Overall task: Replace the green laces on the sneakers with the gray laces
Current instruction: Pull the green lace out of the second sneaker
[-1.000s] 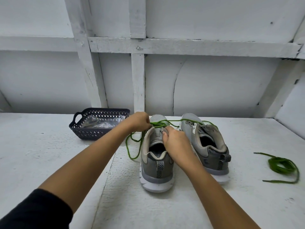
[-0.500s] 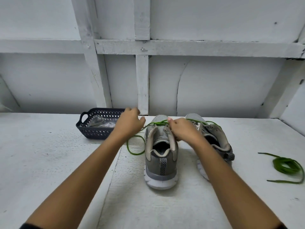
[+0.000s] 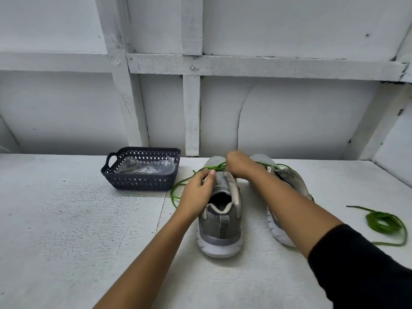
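Green lace [image 3: 210,167] runs across the toe end of the near sneaker [image 3: 220,219], which stands on the white table [image 3: 66,230] with its heel toward the person. One length of the lace loops down onto the table at the shoe's left. Another trails right over the second sneaker [image 3: 287,181], which stands just beside the first.

The right hand [image 3: 239,165] is curled into a fist over the front eyelets and pinches the lace there. Half a second ago it sat lower, over the shoe's right edge, and it has since moved forward toward the toe.

The left hand [image 3: 197,190] was out beside the shoe on the basket side. It has now come in against the sneaker's left flank, fingers curled round the eyelet edge and thumb pressed up beside the tongue. Whether it also holds the lace cannot be told.

A black sleeve [image 3: 361,268] now shows on the right arm.

A loose green lace [image 3: 385,221] lies coiled on the table, well apart to the right, as before. A dark latticed basket [image 3: 142,184] sits to the left near the wall and holds a clear packet [image 3: 145,167] whose contents cannot be made out.
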A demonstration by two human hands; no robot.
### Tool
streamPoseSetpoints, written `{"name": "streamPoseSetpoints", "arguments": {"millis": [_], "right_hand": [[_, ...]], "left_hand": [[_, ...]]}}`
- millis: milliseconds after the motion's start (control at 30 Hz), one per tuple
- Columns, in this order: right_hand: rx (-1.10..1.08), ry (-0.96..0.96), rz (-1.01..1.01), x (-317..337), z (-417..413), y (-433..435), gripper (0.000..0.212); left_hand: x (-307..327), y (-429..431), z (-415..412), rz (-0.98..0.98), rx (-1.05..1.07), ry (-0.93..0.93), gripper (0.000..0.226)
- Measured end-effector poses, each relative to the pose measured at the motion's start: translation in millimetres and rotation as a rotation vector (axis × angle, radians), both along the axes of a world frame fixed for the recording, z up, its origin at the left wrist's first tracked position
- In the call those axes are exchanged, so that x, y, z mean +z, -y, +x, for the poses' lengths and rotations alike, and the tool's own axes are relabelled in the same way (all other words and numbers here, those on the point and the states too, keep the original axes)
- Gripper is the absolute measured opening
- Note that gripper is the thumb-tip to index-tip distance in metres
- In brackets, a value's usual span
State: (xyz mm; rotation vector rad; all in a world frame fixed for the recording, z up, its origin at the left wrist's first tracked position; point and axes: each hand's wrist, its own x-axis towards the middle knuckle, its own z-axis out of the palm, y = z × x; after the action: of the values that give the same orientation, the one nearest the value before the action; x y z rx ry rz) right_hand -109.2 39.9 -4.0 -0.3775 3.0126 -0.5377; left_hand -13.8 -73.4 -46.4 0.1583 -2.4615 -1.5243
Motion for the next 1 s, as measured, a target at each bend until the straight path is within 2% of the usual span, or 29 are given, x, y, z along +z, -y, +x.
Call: {"name": "streamPoseSetpoints", "arguments": {"millis": [133,200,267,333,400,533,600,667,733,800,867,1000], "right_hand": [[-0.026,-0.092,-0.066,-4,0,3,0.029],[-0.067,-0.055,-0.139,-5,-2,5,0.024],[-0.109,0.052,-0.22,-3,-6,2,0.014],[-0.126,0.22,-0.352,1,-11,-4,0.019],[-0.129,0.32,-0.381,3,-11,-8,0.012],[-0.173,0.294,-0.452,-1,-13,-12,0.026],[-0.214,0.179,-0.51,-1,-18,-12,0.023],[-0.205,-0.015,-0.487,2,-21,-11,0.015],[-0.165,-0.106,-0.348,6,-20,-9,0.011],[-0.157,0.02,-0.268,6,-18,-10,0.02],[-0.146,0.183,-0.254,1,-18,-13,0.015],[-0.157,0.133,-0.283,-3,-20,-13,0.013]], "left_hand": [[-3,-2,0,0.075,0.014,-0.023,0.033],[-3,-2,1,0.11,0.02,-0.028,0.031],[-3,-2,1,0.131,0.026,-0.033,0.031],[-3,-2,1,0.125,0.021,-0.037,0.031],[-4,-2,0,0.125,0.015,-0.04,0.032],[-7,0,-1,0.139,0.015,-0.039,0.031],[-9,0,-3,0.142,0.011,-0.037,0.031],[-10,0,-5,0.15,0.007,-0.027,0.029],[-12,1,-6,0.167,0.009,-0.022,0.028],[-12,1,-6,0.175,0.01,-0.023,0.028],[-12,1,-5,0.176,0.013,-0.026,0.03],[-13,1,-5,0.186,0.009,-0.025,0.03]]}}
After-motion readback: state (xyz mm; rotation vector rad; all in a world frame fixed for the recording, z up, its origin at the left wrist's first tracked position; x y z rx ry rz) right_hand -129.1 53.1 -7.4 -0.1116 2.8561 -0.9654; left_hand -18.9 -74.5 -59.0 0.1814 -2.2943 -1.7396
